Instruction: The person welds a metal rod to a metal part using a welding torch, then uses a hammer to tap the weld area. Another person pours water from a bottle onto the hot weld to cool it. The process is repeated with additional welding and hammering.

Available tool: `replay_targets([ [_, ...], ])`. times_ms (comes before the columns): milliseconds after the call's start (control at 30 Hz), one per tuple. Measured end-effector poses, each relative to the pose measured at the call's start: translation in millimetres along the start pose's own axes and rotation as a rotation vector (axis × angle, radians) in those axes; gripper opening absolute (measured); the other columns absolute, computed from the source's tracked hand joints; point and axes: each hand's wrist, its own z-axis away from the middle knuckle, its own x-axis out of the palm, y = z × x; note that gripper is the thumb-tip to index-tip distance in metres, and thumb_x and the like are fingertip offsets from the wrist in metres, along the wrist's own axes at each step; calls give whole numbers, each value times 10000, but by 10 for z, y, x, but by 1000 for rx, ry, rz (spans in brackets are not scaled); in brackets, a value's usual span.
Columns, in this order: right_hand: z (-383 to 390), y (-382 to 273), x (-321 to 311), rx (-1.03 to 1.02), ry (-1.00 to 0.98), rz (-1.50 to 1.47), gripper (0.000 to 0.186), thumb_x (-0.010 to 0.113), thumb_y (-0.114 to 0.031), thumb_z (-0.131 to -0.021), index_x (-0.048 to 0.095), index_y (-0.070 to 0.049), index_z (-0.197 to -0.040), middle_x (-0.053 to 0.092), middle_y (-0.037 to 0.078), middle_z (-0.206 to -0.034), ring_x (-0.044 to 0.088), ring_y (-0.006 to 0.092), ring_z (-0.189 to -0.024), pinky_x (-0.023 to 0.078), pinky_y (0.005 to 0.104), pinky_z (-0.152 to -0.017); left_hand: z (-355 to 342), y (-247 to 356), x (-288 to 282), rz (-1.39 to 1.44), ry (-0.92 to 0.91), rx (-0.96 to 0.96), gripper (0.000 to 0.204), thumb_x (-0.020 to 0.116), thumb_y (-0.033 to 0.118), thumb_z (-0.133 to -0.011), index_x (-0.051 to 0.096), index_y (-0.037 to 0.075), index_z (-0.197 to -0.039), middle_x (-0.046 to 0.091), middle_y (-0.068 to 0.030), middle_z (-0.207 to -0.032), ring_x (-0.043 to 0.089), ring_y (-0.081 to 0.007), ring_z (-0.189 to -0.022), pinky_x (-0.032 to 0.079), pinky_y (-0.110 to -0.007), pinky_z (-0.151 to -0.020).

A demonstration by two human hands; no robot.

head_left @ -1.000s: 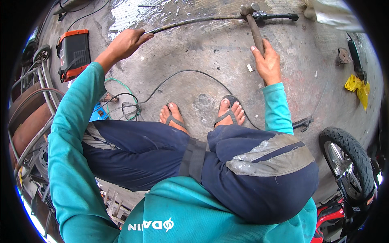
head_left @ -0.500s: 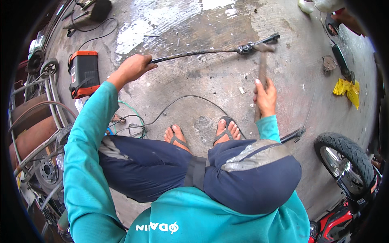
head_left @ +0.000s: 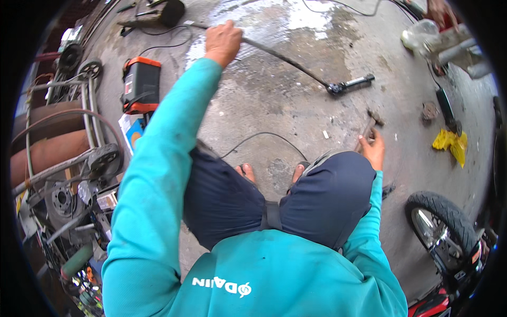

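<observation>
My left hand [head_left: 224, 42], arm stretched far forward, is closed around a long dark metal rod [head_left: 288, 59]. The rod slants down to the right, ending in a dark joint [head_left: 335, 89] with a short black cylindrical piece [head_left: 359, 82] set at an angle. That jointed end appears to rest on the concrete floor. Beside my right knee, my right hand [head_left: 374, 151] is closed on the wooden handle of a hammer [head_left: 365, 132]. The hammer's head points forward, apart from the rod.
An orange-and-black case [head_left: 142, 85] stands left, near a metal-framed cart [head_left: 92, 121]. At right are a yellow plastic piece [head_left: 450, 143] and a motorcycle's front wheel [head_left: 443, 219]. Another person's hand [head_left: 441, 13] shows at upper right. A black cable [head_left: 264, 133] crosses the floor.
My left hand has moved forward and right, tilting the rod. My right hand has drawn the hammer back from the jointed end toward my knee. The view has shifted too.
</observation>
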Motion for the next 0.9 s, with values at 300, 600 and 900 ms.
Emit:
replay_targets([
  [300, 616, -2703, -1687, -918, -311, -1143, 565, 656, -318, -964, 561, 40, -1391, 671, 186, -1147, 655, 234, -1033, 557, 392, -867, -240, 224, -457, 114, -58, -66, 222, 567, 120, -920, 786, 133, -954, 779, -114, -971, 764, -304, -928, 560, -447, -789],
  [600, 1266, -3654, -2326, -1646, -568, -1249, 402, 698, -364, -945, 693, -49, -1195, 721, 98, -1024, 705, 211, -922, 571, 363, -795, -168, 126, -265, 320, -161, -113, 238, 584, 113, -928, 804, 91, -1018, 775, -152, -1040, 754, -348, -990, 614, -451, -820],
  [900, 1565, -3608, -2074, -1600, -719, -818, 209, 710, -302, -949, 748, -152, -1088, 737, -29, -986, 717, 168, -879, 569, 312, -788, -256, 302, 0, 841, 146, -163, 379, 763, 383, -858, 761, 49, -1037, 765, -148, -1002, 721, -321, -967, 550, -441, -869],
])
